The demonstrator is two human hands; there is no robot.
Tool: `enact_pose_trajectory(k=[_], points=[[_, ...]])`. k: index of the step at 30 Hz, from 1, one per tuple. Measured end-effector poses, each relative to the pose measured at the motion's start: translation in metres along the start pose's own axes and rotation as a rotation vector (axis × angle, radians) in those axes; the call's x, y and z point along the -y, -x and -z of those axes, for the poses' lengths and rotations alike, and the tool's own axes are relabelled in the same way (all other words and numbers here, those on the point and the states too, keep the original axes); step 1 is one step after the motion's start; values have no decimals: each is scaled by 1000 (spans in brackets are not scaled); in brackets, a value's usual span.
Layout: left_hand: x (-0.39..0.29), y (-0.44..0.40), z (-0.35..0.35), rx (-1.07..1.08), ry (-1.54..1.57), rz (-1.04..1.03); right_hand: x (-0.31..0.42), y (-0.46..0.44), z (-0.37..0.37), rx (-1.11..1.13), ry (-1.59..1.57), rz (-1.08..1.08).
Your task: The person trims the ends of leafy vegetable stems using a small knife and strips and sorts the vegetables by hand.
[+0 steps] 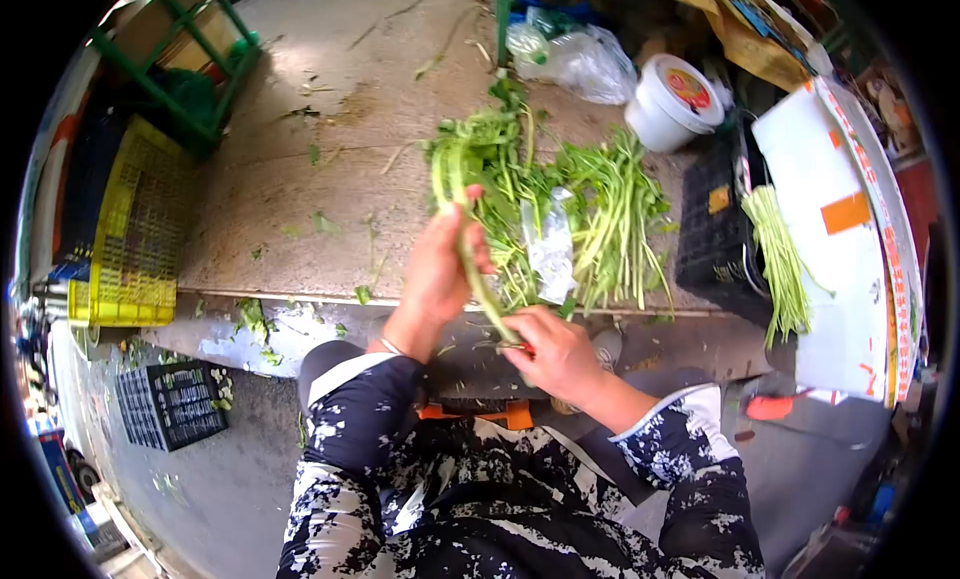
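Green celery stalks (pixel 455 174) with leafy tops rise from my left hand (pixel 437 264), whose fingers are closed around them. Their pale lower end slants down to my right hand (pixel 555 354). That hand is closed at the stalk's cut end, around a small red-handled knife (pixel 524 348) that is mostly hidden by the fingers. Just beyond my hands, a heap of loose leafy celery (pixel 610 229) lies on the wooden platform (pixel 310 209). Crumpled clear plastic (pixel 548 249) rests on the heap.
To the right stand a white lidded bucket (pixel 665 109), a black crate (pixel 715 239) and a white foam box (pixel 815 249) with a celery bundle (pixel 778 259) against it. Leftward are a yellow crate (pixel 135 219) and, on the floor, a black crate (pixel 165 407).
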State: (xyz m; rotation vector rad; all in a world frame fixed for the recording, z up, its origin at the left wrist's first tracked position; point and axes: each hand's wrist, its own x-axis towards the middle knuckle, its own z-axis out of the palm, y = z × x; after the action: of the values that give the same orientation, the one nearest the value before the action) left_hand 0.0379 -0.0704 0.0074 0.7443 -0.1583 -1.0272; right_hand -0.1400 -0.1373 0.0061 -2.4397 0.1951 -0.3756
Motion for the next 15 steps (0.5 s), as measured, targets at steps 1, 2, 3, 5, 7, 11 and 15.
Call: enact_pose_trajectory(k=[1, 2, 3, 5, 7, 11, 15], points=[[-4, -1, 11, 9, 4, 8, -1, -1, -2, -30, -72, 8], [-6, 1, 15, -38, 10, 5, -5, 1, -3, -18, -141, -79], [-12, 1, 16, -79, 16, -8, -15, -1, -2, -13, -204, -156], [-21, 4, 18, -45, -3, -69, -52, -8, -2, -177, -343, -527], [-31, 13, 8, 24, -147, -242, -130, -9, 6, -302, -400, -735], [-31, 15, 14, -266, -165, -330, -269, 12, 33, -374, -9, -1023], [-32, 18, 35, -341, -186, -117, -275, 9, -16, -483, -268, -1071]])
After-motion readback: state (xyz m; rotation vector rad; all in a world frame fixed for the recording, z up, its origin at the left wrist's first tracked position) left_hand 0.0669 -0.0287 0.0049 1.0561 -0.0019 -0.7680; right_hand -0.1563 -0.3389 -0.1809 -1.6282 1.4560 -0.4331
